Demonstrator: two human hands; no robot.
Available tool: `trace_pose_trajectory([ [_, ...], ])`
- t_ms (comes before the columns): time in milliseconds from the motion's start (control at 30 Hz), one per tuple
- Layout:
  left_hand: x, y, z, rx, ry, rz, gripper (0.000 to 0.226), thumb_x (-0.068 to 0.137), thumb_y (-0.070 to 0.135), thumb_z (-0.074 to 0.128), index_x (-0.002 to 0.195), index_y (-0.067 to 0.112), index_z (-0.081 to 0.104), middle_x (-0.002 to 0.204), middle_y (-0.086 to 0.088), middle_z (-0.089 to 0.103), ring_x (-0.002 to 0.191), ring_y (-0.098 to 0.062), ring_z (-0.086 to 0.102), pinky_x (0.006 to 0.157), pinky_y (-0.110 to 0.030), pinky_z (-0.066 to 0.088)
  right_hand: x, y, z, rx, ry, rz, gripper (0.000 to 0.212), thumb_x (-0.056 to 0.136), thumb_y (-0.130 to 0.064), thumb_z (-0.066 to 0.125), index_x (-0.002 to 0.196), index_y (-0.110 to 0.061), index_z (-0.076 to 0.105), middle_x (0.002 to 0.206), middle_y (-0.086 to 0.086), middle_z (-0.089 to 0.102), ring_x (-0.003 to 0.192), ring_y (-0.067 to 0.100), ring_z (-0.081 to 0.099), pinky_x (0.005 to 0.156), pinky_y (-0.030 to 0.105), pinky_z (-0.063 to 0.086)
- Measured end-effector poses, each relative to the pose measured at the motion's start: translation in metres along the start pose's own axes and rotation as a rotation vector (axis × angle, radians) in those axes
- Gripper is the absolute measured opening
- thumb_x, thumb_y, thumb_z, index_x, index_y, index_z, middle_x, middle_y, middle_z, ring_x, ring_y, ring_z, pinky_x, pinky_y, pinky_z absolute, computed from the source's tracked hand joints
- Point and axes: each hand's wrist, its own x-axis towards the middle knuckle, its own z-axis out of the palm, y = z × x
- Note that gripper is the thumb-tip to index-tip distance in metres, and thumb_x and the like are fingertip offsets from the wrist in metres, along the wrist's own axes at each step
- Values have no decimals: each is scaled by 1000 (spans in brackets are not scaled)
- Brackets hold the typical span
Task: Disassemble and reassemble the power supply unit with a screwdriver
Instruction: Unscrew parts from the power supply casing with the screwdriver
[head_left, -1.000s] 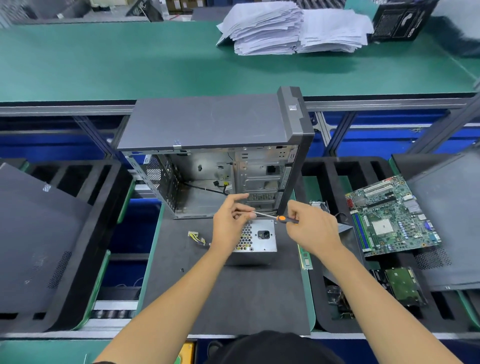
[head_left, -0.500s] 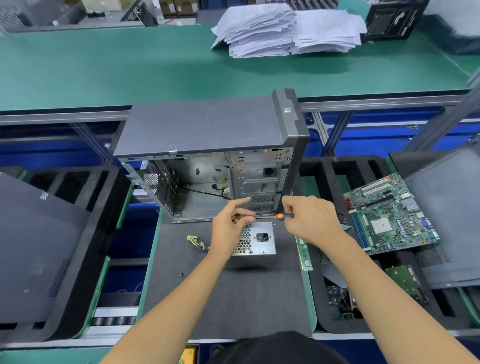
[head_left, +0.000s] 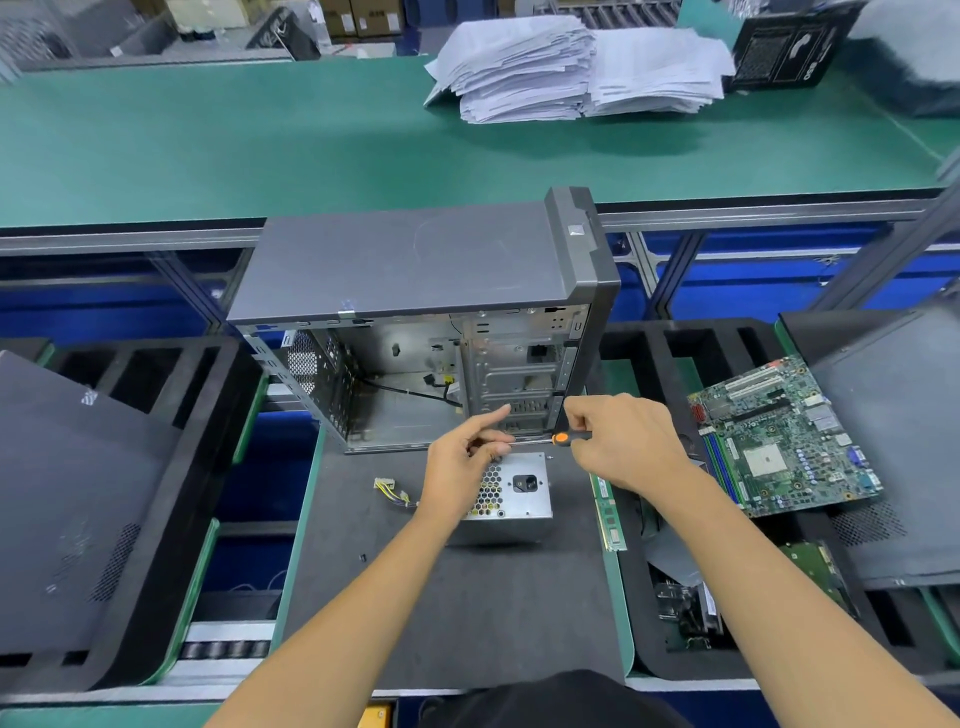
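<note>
We hold the screwdriver (head_left: 550, 439) level above the power supply (head_left: 511, 488), which lies on the mat (head_left: 467, 597) at 6 o'clock of the computer case (head_left: 426, 322). Our right hand (head_left: 621, 441) grips the handle; our left hand (head_left: 462, 462) pinches the shaft tip. We should seat the 1 tip squarely before turning.

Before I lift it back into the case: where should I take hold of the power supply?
Grip the power supply by its two bare side walls, coming from above. It lies flat with the socket face up; the cable bundle trails left, so avoid that end.
</note>
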Motion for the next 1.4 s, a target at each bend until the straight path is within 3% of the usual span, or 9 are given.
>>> trace_pose_trajectory([
  [100, 1, -1, -2, -13, -6, -3, 51, 91, -8, 64, 124, 31, 69, 88, 3, 78, 84, -8, 71, 82, -16, 54, 3, -1, -1, 28, -12, -12, 27, 74, -23, 62, 65, -27, 37, 58, -6, 49, 61, 20, 46, 51, 26, 21],
  [333, 5, -3, -9, -196, 32, -63, 32, 91, 0, 70, 115, 21, 73, 93, -4, 79, 91, -18, 75, 77, -21, 58, 2, 6, 0, 539, -23, 123, 19, 76, -15, 69, 64, -26, 60, 57, -11, 59, 54, 9, 46, 54, 27, 39],
  [567, 9, -4, -20, -359, 87, -130, 27, 89, 0, 73, 112, 15, 70, 102, -9, 78, 96, -17, 75, 80, -20, 56, 4, -5, 4, 695, -12, 173, 16, 79, -3, 64, 67, -14, 64, 58, -3, 68, 47, 1, 50, 46, 10, 35],
  [767, 11, -2, -21, -388, 75, -139, 28, 90, 1, 72, 113, 16, 71, 101, -8, 78, 97, -16, 74, 85, -20, 55, 8, -7, 5, 621, -7, 118, 19, 80, -8, 64, 70, -24, 60, 57, -15, 60, 54, 6, 48, 56, 26, 39],
  [933, 10, -2, -20, -352, 41, -117, 30, 91, 0, 71, 115, 19, 72, 100, -8, 78, 98, -18, 75, 87, -20, 55, 9, -4, -8, 594, -34, 20, 22, 79, -8, 56, 76, -25, 42, 59, 6, 50, 58, 24, 47, 66, 47, 53],
  [1033, 9, -2, -19, -371, 37, -111, 30, 92, 0, 70, 117, 17, 71, 101, -10, 78, 96, -21, 75, 86, -22, 56, 11, -6, -11, 692, -4, 72, 22, 76, -7, 57, 70, -23, 44, 59, 7, 63, 55, 18, 59, 61, 41, 53],
  [1200, 9, -3, -21, -379, 48, -103, 29, 92, 6, 71, 118, 19, 71, 107, -10, 77, 101, -27, 74, 90, -27, 57, 10, -8, -7, 777, -10, 101, 16, 79, -5, 56, 75, -18, 48, 64, 5, 71, 45, 20, 59, 51, 30, 47],
  [1333, 10, -6, -20, -376, 10, -69, 40, 96, -1, 64, 132, 16, 62, 124, -5, 73, 120, -22, 67, 94, -25, 54, 9, -6, -10, 836, 44, 133, 15, 78, 0, 55, 77, -13, 50, 62, 9, 69, 44, 21, 54, 51, 38, 49],
  [1400, 9, -6, -20, -379, 35, -52, 32, 107, 18, 49, 137, 13, 58, 128, -4, 71, 124, -20, 64, 96, -26, 53, 8, -4, -14, 842, 45, 132, 17, 77, 1, 55, 76, -15, 50, 62, 10, 69, 45, 22, 52, 50, 37, 48],
])
